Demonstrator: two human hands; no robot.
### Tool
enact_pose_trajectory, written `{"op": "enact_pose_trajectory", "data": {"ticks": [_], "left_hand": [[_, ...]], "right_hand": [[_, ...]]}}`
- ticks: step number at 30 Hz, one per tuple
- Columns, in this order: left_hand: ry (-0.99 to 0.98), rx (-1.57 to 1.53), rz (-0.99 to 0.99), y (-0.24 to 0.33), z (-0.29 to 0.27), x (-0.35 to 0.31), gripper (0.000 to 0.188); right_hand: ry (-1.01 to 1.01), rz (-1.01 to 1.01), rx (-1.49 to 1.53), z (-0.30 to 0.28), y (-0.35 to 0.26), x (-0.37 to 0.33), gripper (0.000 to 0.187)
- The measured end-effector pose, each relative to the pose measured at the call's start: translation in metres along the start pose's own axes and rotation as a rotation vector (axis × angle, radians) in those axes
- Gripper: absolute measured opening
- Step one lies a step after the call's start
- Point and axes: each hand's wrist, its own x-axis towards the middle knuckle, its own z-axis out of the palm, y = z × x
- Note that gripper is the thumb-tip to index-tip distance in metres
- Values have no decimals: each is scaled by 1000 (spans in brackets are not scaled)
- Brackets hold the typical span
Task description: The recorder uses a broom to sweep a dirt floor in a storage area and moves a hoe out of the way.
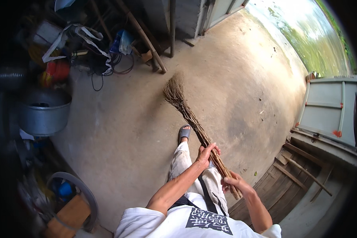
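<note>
A long broom of bundled twigs (196, 126) slants across the middle of the view. Its bushy head (173, 89) points away from me to the upper left, at the concrete floor; whether it touches the floor I cannot tell. My left hand (207, 154) is wrapped round the middle of the handle. Close to the handle's near end, my right hand (235, 181) grips it too, and the bare stick ends poke out below. Part of each hand's fingers is hidden behind the handle.
A large metal pot (45, 113) and clutter line the left side. Wooden poles (142, 35) lean at the back left. To the right lie wooden boards (291, 174) beside a light metal door (325, 105). My sandalled foot (184, 132) stands on the concrete floor (123, 131).
</note>
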Motion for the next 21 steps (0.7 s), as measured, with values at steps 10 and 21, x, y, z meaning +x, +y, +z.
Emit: {"op": "enact_pose_trajectory", "data": {"ticks": [10, 21], "left_hand": [[388, 87, 261, 35, 3, 27, 20], [757, 503, 185, 196, -98, 153, 16]], "right_hand": [[243, -172, -664, 18, -25, 33, 31], [-57, -216, -297, 58, -113, 206, 51]]}}
